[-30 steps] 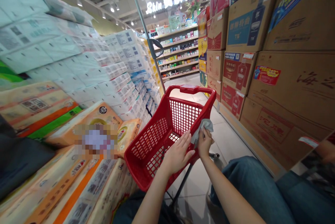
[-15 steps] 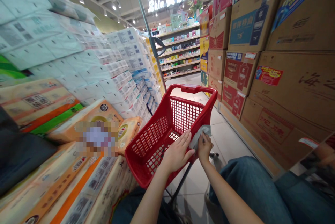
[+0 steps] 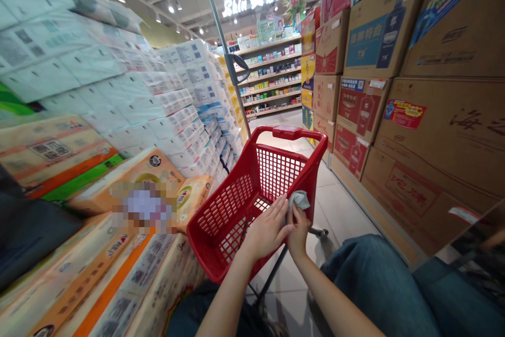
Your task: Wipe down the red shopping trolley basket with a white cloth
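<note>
A red plastic shopping cart (image 3: 221, 214) with a lattice basket stands in front of me, its handle at the far end. My left hand (image 3: 268, 229) lies flat over the near right rim, fingers stretched out and together, thumb apart. Just right of it, my right hand (image 3: 298, 226) presses a crumpled pale grey cloth (image 3: 300, 200) against the outer side of the basket. The fingers of that hand are bent around the cloth, and its lower part is hidden behind them. Inside, the basket holds nothing that I can see.
Stacked tissue packs (image 3: 134, 100) rise on the left, with orange packs (image 3: 98, 274) lower down. Cardboard cartons (image 3: 430, 158) line the right side. A metal pole (image 3: 215, 6) stands behind the cart. Shelves (image 3: 272, 74) with small goods are at the back.
My right hand has slid left along the basket's side with the cloth, closer to my left hand. My left hand and the cart stay nearly in place.
</note>
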A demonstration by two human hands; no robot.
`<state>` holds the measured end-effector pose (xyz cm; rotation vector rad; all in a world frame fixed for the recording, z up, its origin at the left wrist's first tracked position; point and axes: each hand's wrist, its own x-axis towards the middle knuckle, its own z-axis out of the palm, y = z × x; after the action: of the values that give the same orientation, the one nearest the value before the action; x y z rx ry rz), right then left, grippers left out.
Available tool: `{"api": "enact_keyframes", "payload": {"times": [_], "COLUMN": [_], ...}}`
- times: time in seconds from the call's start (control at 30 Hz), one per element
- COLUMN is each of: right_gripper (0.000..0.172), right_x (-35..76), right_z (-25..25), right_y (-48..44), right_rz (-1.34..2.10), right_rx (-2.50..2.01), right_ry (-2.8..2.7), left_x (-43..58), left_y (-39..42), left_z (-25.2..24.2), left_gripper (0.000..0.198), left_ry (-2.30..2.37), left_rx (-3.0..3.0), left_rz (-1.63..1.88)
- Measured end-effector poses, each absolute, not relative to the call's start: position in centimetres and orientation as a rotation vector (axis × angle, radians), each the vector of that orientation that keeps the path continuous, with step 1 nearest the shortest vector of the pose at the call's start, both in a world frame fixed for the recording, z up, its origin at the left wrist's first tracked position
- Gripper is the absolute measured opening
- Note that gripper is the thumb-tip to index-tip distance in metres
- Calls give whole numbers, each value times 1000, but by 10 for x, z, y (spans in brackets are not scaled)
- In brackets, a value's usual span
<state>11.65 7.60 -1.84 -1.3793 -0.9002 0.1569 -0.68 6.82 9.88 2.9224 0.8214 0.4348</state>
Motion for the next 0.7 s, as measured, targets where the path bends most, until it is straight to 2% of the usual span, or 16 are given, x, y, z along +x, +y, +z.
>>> {"api": "enact_keyframes", "payload": {"times": [0.23, 0.47, 0.7], "right_gripper": [47, 44, 45], "right_x": [161, 132, 179], "right_z": [7, -20, 11], "right_y": [112, 97, 134], "right_rz": [96, 151, 279], "right_rx": [-1416, -1431, -1369], "right_ry": [-706, -886, -722], "left_x": [-5, 11, 25], "left_y": [72, 87, 90], "left_z": [97, 92, 90], "left_gripper": [61, 59, 62], "left_ry": [829, 834, 895], "left_rx": [2878, 2856, 2763], "left_rz": [440, 469, 505]}}
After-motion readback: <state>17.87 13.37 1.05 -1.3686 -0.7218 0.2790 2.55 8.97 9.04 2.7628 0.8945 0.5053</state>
